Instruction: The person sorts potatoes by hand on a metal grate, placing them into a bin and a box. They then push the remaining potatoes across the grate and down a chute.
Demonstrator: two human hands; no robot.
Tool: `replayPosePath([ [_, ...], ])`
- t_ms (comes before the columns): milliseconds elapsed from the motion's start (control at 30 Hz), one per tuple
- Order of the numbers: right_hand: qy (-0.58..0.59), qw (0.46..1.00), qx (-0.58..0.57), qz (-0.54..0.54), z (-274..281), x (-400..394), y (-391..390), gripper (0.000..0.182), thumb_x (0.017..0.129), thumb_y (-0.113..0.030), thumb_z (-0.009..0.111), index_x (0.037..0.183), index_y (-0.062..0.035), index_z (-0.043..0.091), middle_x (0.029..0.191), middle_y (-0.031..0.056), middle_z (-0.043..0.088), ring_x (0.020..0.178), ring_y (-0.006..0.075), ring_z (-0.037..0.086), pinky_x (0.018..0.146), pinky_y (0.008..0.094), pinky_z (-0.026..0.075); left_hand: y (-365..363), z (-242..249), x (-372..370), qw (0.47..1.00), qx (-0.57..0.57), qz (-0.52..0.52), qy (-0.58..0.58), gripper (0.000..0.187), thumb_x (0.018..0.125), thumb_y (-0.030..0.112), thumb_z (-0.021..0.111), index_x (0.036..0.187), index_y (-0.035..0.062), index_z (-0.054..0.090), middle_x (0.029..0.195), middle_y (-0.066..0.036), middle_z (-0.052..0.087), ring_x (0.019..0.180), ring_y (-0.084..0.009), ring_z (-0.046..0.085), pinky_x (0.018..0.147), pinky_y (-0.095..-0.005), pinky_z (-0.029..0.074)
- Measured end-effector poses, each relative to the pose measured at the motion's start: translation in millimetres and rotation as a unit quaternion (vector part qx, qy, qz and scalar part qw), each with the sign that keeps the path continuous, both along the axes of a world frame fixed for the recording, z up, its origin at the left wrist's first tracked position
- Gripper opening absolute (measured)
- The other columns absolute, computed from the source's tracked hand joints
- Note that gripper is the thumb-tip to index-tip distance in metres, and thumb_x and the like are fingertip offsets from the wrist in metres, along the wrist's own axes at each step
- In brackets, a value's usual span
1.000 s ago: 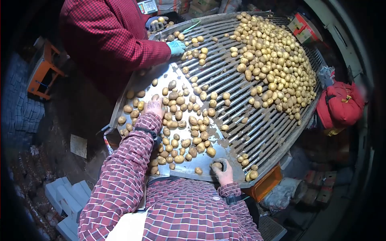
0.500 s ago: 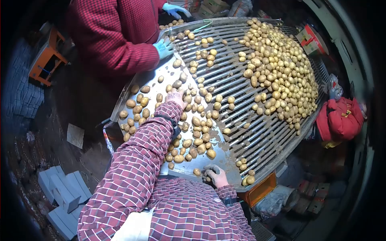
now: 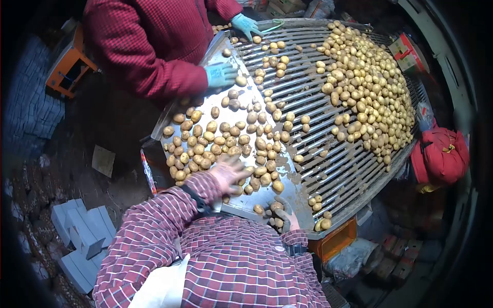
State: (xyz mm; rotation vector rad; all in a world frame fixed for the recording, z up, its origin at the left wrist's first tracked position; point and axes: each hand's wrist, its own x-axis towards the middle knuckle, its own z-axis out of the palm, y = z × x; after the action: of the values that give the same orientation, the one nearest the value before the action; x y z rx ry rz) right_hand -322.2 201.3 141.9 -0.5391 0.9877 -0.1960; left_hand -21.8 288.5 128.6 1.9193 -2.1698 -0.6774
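Observation:
Many potatoes (image 3: 210, 136) lie loose on a metal plate (image 3: 205, 105) beside a slatted rack. My left hand (image 3: 229, 173) rests low among them near the plate's front edge, its fingers spread and slightly blurred, touching potatoes. At the plate's front right corner is my right hand (image 3: 287, 218), in a dark, dirty glove, curled round a few potatoes (image 3: 277, 206). A big heap of potatoes (image 3: 370, 92) covers the far right of the slatted rack (image 3: 308, 84).
Across the plate a co-worker in a red checked jacket (image 3: 149, 46) reaches in with gloved hands (image 3: 221, 75). Another person in red (image 3: 441, 154) is at the right. An orange crate (image 3: 336, 241) stands below the rack's front edge; grey boxes (image 3: 82, 231) lie lower left.
My left hand has drawn back toward me, and potatoes have gathered at the plate's left and middle. Potatoes now sit in my right hand. The co-worker's hands have moved right, fingers spread.

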Motion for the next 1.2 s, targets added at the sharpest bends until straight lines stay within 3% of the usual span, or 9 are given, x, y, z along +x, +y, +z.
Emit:
replayPosePath([
  [267,-0.009,1.000,0.011,0.011,-21.0,-16.3,6.6,0.051,0.094,-0.044,0.052,0.124,-0.0024,0.049,0.092,0.0102,0.060,0.069,0.0174,0.058,0.053,0.0257,0.046,114.1,-45.8,46.7,0.945,-0.083,0.302,-0.100,0.048,0.069,0.016,0.070,0.116,0.0148,0.061,0.138,-0.010,0.045,0.129,-0.0358,0.040,0.106,-0.0512,0.031],
  [400,0.027,0.999,-0.042,0.003,-23.3,-17.2,7.4,0.066,0.092,-0.063,0.041,0.119,-0.0044,0.057,0.083,0.0078,0.063,0.052,0.0154,0.055,0.048,0.0285,0.046,88.4,-30.8,36.5,0.949,-0.124,0.287,-0.033,0.046,0.071,0.009,0.067,0.116,0.0132,0.062,0.129,-0.010,0.053,0.118,-0.0336,0.050,0.101,-0.0461,0.037],
  [567,-0.114,0.992,-0.037,-0.051,-34.9,-25.5,6.3,0.061,0.098,-0.050,0.041,0.142,-0.0078,0.035,0.131,0.0184,0.053,0.105,0.0281,0.059,0.071,0.0313,0.054,0.4,-34.8,14.9,0.946,-0.075,0.311,-0.052,0.049,0.078,0.015,0.066,0.126,0.0150,0.055,0.131,-0.009,0.050,0.116,-0.0304,0.052,0.097,-0.0444,0.042],
  [667,-0.118,0.986,-0.014,-0.113,-23.2,-21.9,8.8,0.059,0.098,-0.045,0.044,0.143,-0.0086,0.034,0.131,0.0169,0.052,0.110,0.0301,0.059,0.073,0.0317,0.056,-30.6,-43.3,16.8,0.933,-0.027,0.349,-0.079,0.050,0.080,0.021,0.065,0.128,0.0148,0.053,0.130,-0.010,0.049,0.117,-0.0305,0.051,0.096,-0.0458,0.041],
  [800,-0.145,0.977,-0.037,-0.149,-33.6,-29.0,14.4,0.057,0.094,-0.031,0.056,0.142,-0.0091,0.035,0.132,0.0153,0.052,0.108,0.0268,0.060,0.069,0.0285,0.054,-30.5,-26.9,-15.5,0.946,-0.038,0.245,-0.210,0.050,0.081,0.027,0.065,0.127,0.0124,0.051,0.133,-0.010,0.047,0.124,-0.0290,0.043,0.101,-0.0485,0.036],
  [1000,-0.112,0.980,-0.040,-0.156,-35.3,-26.8,12.4,0.051,0.090,-0.033,0.062,0.131,-0.0072,0.048,0.107,0.0075,0.061,0.083,0.0157,0.059,0.062,0.0272,0.052,-18.9,-14.3,-70.7,0.994,-0.093,-0.023,-0.046,0.051,0.074,0.020,0.067,0.123,0.0127,0.054,0.126,-0.015,0.049,0.120,-0.0333,0.048,0.100,-0.0463,0.039],
  [1133,-0.150,0.979,-0.012,-0.140,-42.2,-40.3,14.5,0.059,0.095,-0.052,0.048,0.131,-0.0054,0.048,0.106,0.0094,0.062,0.075,0.0133,0.057,0.054,0.0249,0.049,-28.5,-24.4,-75.7,0.996,-0.077,-0.044,0.000,0.050,0.072,0.017,0.069,0.121,0.0125,0.056,0.125,-0.015,0.052,0.115,-0.0366,0.050,0.098,-0.0471,0.040],
  [1167,-0.226,0.956,0.035,-0.184,-64.0,-56.4,19.8,0.062,0.096,-0.056,0.040,0.132,-0.0057,0.047,0.110,0.0096,0.062,0.081,0.0153,0.061,0.058,0.0272,0.051,-29.3,-28.9,-81.7,0.995,-0.083,-0.055,0.013,0.049,0.073,0.015,0.068,0.121,0.0124,0.056,0.125,-0.015,0.052,0.116,-0.0368,0.049,0.099,-0.0469,0.040],
  [1200,-0.155,0.975,-0.020,-0.159,-29.7,-41.1,11.3,0.061,0.099,-0.055,0.035,0.134,-0.0066,0.044,0.116,0.0101,0.060,0.093,0.0190,0.064,0.066,0.0306,0.054,-20.4,-32.7,-68.9,0.995,-0.096,-0.032,0.010,0.049,0.074,0.015,0.067,0.122,0.0123,0.056,0.125,-0.015,0.052,0.117,-0.0373,0.048,0.101,-0.0470,0.039],
])
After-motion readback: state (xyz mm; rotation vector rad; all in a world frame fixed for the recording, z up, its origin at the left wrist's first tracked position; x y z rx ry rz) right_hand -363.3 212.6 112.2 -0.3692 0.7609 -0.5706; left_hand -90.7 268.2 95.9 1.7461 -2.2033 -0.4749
